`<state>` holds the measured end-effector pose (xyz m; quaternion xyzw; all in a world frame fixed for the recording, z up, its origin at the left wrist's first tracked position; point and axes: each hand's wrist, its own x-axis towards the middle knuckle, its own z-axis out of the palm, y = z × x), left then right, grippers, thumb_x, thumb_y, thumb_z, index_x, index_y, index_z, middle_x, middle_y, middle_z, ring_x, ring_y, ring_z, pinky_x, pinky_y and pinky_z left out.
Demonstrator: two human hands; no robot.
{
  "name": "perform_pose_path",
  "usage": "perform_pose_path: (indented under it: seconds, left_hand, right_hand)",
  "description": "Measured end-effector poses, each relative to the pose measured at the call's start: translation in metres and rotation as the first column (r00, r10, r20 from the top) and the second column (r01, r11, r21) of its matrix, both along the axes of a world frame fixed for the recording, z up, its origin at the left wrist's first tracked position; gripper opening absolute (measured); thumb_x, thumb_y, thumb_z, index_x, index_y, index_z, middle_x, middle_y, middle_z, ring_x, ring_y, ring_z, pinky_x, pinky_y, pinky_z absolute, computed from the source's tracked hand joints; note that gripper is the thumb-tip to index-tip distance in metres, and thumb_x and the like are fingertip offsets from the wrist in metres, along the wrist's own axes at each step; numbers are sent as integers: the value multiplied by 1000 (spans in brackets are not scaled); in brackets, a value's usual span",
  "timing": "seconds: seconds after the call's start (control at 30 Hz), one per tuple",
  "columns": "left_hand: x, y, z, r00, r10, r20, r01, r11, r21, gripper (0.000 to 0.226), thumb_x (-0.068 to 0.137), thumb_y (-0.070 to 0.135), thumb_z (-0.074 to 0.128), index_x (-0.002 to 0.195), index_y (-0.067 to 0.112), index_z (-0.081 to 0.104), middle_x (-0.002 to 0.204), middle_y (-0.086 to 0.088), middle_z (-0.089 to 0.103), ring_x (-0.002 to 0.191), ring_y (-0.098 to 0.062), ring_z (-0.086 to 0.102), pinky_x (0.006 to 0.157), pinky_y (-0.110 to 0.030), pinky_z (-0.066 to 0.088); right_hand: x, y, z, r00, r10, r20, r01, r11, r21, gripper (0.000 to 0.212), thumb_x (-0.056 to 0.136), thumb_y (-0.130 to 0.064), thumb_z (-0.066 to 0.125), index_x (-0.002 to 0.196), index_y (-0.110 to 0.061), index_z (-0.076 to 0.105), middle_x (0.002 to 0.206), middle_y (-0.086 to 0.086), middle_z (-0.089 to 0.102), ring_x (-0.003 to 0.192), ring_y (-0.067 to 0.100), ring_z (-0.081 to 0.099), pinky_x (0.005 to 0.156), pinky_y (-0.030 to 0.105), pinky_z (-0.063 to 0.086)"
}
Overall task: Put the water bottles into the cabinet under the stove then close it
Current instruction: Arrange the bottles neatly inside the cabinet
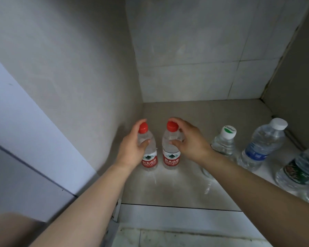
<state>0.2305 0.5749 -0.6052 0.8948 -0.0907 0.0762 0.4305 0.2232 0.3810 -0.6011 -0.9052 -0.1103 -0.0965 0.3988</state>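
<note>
Two clear water bottles with red caps and red labels stand upright side by side on the cabinet floor [177, 189]. My left hand [132, 148] grips the shoulder of the left red-capped bottle [149, 162], close to the cabinet's left wall. My right hand [189, 141] grips the shoulder of the right red-capped bottle [170, 161]. To the right stand a bottle with a white and green cap [225, 139], a blue-labelled bottle with a white cap [262, 145], and a green-labelled bottle [300, 166] cut off by the frame edge.
The cabinet has a left wall [78, 77], a tiled back wall [194, 68] and a right wall [296, 77]. An open door panel [21, 139] stands at the left. The cabinet's front sill [177, 218] lies below my arms.
</note>
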Motion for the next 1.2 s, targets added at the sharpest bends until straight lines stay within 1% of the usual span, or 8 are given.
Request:
perform_pose_path:
  seconds: [0.13, 0.27, 0.43, 0.63, 0.7, 0.8, 0.97, 1.2]
  left_hand:
    - [-1, 2, 0, 1000, -29, 7, 29, 998, 54, 63, 85, 8, 64, 138, 28, 35, 125, -6, 59, 114, -23, 56, 92, -25, 39]
    - [-1, -3, 2, 1000, 14, 18, -17, 981, 192, 67, 86, 14, 65, 142, 27, 30, 129, -11, 55, 115, -30, 55, 88, -25, 38]
    - [-15, -9, 12, 985, -7, 170, -50, 942, 331, 78, 80, 18, 70, 144, 24, 27, 139, -12, 42, 124, -33, 45, 100, -46, 41]
    - [-49, -18, -8, 932, -194, 306, -4, 838, 545, 74, 75, 23, 72, 139, 19, 34, 148, -17, 33, 133, -37, 35, 102, -50, 37]
    - [-59, -20, -22, 925, -279, 259, 84, 814, 575, 71, 75, 22, 73, 136, 19, 37, 143, -15, 40, 130, -34, 41, 99, -46, 41]
    - [-70, -21, -51, 944, -328, 34, 236, 745, 624, 65, 82, 32, 65, 140, 23, 36, 146, -4, 39, 132, -25, 39, 104, -45, 40]
    - [-83, -15, -105, 905, -119, -408, 381, 650, 657, 60, 93, 43, 45, 146, 30, 20, 158, 0, 14, 144, -24, 14, 111, -48, 29]
    - [-96, -18, -127, 886, -50, -460, 388, 623, 679, 59, 97, 45, 34, 148, 30, 9, 159, -1, -1, 146, -28, 2, 112, -52, 27]
  right_hand:
    - [1, 1, 2, 1000, 31, -1, -31, 998, -55, 63, 80, -13, 68, 134, -24, 39, 127, 6, 53, 111, 24, 53, 88, 25, 40]
    - [-7, -6, 16, 997, 76, 7, -73, 983, -168, 69, 82, -21, 66, 142, -23, 32, 142, 6, 42, 125, 23, 45, 94, 22, 34]
    - [-20, -54, 60, 992, 26, 122, 17, 941, -338, 52, 81, -27, 67, 129, -15, 51, 130, 9, 54, 119, 28, 49, 97, 29, 36]
    - [-44, -105, 54, 990, -84, -116, 35, 925, -379, 55, 75, -27, 73, 125, -17, 51, 121, 10, 54, 109, 25, 53, 89, 30, 40]
    - [-48, -111, 47, 988, -105, -117, 58, 935, -350, 54, 74, -19, 74, 124, -16, 51, 122, 11, 55, 110, 27, 54, 91, 31, 41]
    - [-50, -111, 42, 984, -145, -103, 115, 962, -247, 47, 76, -10, 72, 119, -14, 54, 118, 8, 60, 103, 22, 57, 82, 25, 41]
    - [-55, -106, 41, 984, -151, -100, 138, 983, -124, 36, 76, -11, 72, 109, -15, 59, 104, 1, 63, 88, 12, 56, 74, 19, 38]
    - [-59, -88, 37, 994, -91, -56, 86, 993, -86, 34, 76, -16, 73, 108, -15, 61, 102, 2, 65, 89, 16, 60, 79, 29, 50]
